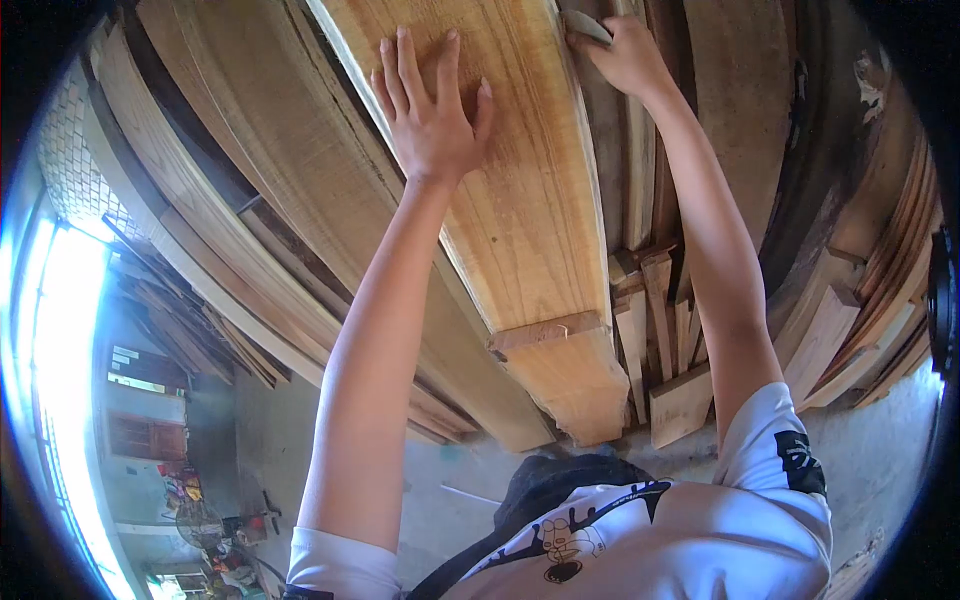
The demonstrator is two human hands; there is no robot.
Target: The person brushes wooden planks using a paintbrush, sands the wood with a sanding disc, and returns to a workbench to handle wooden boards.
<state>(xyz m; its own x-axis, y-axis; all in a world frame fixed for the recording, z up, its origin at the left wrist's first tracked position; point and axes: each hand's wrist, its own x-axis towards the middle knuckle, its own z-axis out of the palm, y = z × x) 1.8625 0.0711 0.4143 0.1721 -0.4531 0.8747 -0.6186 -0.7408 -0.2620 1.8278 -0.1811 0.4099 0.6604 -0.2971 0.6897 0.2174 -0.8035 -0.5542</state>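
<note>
A long, light-brown wooden plank (535,200) leans in front of me, running from the top of the view down to the middle. On its face lies my left hand (435,125), palm down with the fingers spread, holding nothing. My right hand (628,55) is up at the plank's right edge, its fingers closed round a flat grey tool (588,27) that looks like a blade. The tool's tip is close to the plank's edge; whether it touches I cannot tell. Below the plank's lower end shows another pale board (565,380).
Tall boards (270,110) lean to the left and more dark boards (735,110) to the right. Short wood offcuts (650,320) stand low on the right. Grey concrete floor (290,440) shows below. A fan (198,522) and clutter sit at the lower left, near a bright opening (65,300).
</note>
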